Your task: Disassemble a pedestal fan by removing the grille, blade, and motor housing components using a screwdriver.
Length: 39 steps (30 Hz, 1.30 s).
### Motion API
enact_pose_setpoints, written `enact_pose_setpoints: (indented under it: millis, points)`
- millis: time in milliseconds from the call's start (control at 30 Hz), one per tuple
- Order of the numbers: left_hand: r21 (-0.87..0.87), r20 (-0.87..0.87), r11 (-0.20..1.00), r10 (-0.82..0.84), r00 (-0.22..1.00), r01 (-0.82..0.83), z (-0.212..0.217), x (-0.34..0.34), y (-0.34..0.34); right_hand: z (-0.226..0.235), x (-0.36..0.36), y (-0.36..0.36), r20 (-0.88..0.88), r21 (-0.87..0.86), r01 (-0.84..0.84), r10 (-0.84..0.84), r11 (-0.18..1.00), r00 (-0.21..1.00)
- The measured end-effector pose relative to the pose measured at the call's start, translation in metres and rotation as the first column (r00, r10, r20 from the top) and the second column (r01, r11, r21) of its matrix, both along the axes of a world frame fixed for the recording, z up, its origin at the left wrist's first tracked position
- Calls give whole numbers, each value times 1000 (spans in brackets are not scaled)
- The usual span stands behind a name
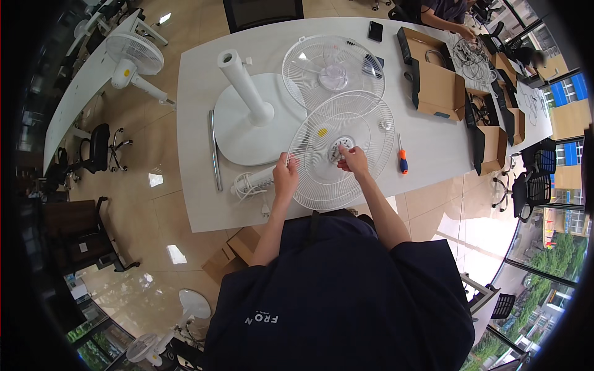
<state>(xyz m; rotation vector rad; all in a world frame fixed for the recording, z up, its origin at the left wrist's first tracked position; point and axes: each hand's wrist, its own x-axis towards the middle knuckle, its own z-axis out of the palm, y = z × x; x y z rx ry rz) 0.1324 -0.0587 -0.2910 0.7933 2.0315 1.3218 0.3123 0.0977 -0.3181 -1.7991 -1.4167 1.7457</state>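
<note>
A round white wire fan grille [311, 179] lies in front of me on the table. My left hand [286, 177] is closed on its left rim. At its hub [340, 150], my right hand [355, 162] has its fingers pressed together; what they hold, if anything, is hidden. Under the grille's left edge, a white ribbed fan part [263, 179] lies with its coiled power cord [246, 187]. Beyond is a second grille [298, 62], overlapped by the first, with a clear fan blade [334, 75] in it. A white pedestal base [232, 133] with an upright tube [244, 83] stands to the left.
An orange and blue screwdriver [403, 162] lies right of the grille, and a metal rod [215, 151] left of the base. A black phone [375, 31] sits far back. Open cardboard boxes [440, 89] and tangled cables [471, 59] line the right, where another person's hand [465, 31] reaches in.
</note>
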Motion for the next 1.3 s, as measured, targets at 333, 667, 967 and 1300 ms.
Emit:
enact_pose_setpoints:
  millis: [333, 667, 967, 1300]
  points:
    - [35, -112, 999, -8, 994, 12, 1, 4, 3, 15, -3, 13, 220, 157, -279, 241, 947, 945]
    - [77, -32, 997, -1, 999, 3, -10, -1, 0, 4, 24, -15, 155, 626, -233, 175, 744, 972]
    - [54, -16, 998, -36, 999, 36, -4, -2, 2, 3, 0, 2, -24, -166, 45, -49, 985, 998]
    - [18, -16, 1000, -20, 1000, 21, 0, -3, -2, 16, 25, -8, 397, 735, -439, 196, 517, 896]
